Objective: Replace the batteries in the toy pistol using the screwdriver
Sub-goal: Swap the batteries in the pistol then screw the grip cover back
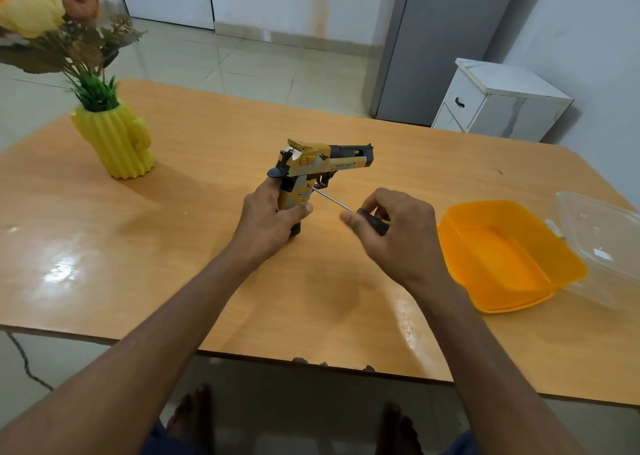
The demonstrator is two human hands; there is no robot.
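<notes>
The toy pistol (313, 169) stands upright near the centre of the wooden surface (207, 264), butt down, barrel pointing toward 3 o'clock. The left hand (268, 217) grips the pistol's handle, fingers and thumb curled round it. The right hand (394, 233) pinches the black-and-yellow handle of the screwdriver (346, 207); its shaft runs toward 10 o'clock, tip touching the pistol grip just below the trigger. At 3 o'clock of the hands lies an orange container (505, 257), a clear lid (602, 240) beside it. At 10 o'clock stands a yellow vase (116, 139).
</notes>
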